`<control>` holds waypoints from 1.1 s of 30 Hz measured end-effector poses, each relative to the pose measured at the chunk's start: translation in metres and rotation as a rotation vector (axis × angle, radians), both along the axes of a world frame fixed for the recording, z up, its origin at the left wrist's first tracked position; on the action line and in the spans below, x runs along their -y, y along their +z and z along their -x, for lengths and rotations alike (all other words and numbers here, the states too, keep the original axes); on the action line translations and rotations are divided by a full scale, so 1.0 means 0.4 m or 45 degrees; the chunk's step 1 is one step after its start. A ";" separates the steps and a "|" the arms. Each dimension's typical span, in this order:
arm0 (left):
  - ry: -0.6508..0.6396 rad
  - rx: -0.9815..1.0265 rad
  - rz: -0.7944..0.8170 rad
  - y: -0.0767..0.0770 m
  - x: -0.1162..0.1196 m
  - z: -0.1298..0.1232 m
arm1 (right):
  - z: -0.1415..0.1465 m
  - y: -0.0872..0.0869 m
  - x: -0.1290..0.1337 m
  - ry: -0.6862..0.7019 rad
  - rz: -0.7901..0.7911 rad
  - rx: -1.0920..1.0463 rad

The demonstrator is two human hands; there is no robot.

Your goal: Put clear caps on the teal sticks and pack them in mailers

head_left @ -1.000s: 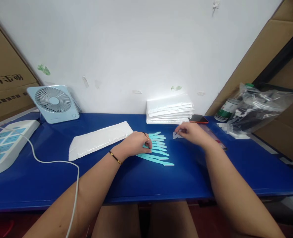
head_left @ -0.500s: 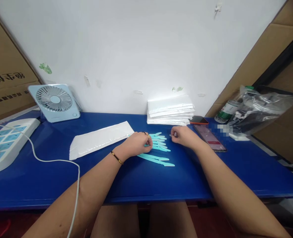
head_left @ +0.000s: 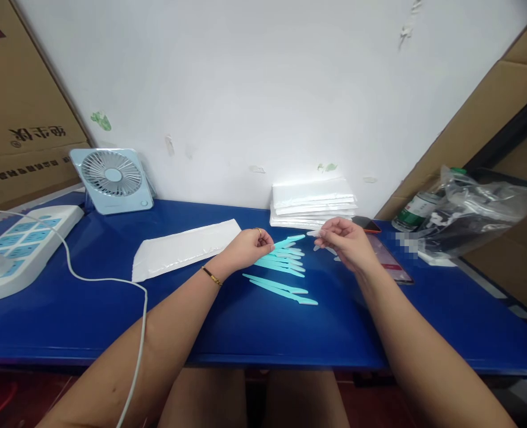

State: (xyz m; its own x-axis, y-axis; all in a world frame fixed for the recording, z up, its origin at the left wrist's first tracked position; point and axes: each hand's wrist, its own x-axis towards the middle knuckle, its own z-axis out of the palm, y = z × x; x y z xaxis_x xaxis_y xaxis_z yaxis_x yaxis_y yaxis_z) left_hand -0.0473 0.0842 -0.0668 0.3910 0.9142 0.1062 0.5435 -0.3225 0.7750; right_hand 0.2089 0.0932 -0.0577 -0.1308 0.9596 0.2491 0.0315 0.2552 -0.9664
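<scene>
My left hand [head_left: 245, 246] is closed, thumb and fingers pinching the handle of a teal eyebrow razor [head_left: 290, 240] whose blade end points right. Under and beside it, several more teal eyebrow razors [head_left: 285, 266] lie fanned on the blue table. Two others [head_left: 285, 291] lie a little nearer to me. My right hand [head_left: 346, 241] is closed too, its fingertips on a small translucent blade cover [head_left: 312, 233], just right of the held razor's tip. A few similar translucent pieces [head_left: 335, 254] show below these fingers, partly hidden.
A white padded mailer [head_left: 183, 246] lies left of the razors. More mailers [head_left: 312, 202] are stacked by the wall. Phones [head_left: 391, 258], a bottle [head_left: 417, 211] and a plastic bag [head_left: 482, 208] are at right. A fan [head_left: 114, 184], power strip [head_left: 31, 244] and white cable [head_left: 144, 309] are at left.
My left hand now has one razor raised out from the fan. My right hand has turned and opened up somewhat, showing the translucent cover at its fingertips. The view has shifted slightly.
</scene>
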 end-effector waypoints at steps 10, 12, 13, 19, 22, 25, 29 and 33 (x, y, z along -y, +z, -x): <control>-0.035 -0.069 -0.028 0.000 0.003 -0.006 | 0.040 -0.022 0.008 0.210 0.020 0.146; -0.013 -0.169 -0.101 -0.005 -0.001 -0.006 | 0.025 -0.013 0.006 0.208 0.006 0.305; 0.007 -0.239 -0.158 -0.007 -0.003 -0.006 | 0.009 -0.005 0.004 0.161 -0.018 0.407; -0.084 -0.520 -0.500 -0.002 0.001 -0.002 | -0.148 0.014 -0.023 -0.202 -0.154 1.201; -0.284 -0.598 -0.496 0.001 0.010 -0.006 | -0.190 -0.007 -0.037 -0.103 -0.060 1.466; -0.308 -0.663 -0.514 0.000 0.014 -0.015 | -0.178 -0.023 -0.040 -0.110 -0.067 1.635; -0.290 -0.679 -0.509 -0.004 0.020 -0.024 | -0.117 -0.015 -0.024 -0.082 -0.061 1.702; -0.272 -0.611 -0.447 -0.007 0.024 -0.024 | -0.068 -0.008 -0.009 -0.070 -0.099 1.753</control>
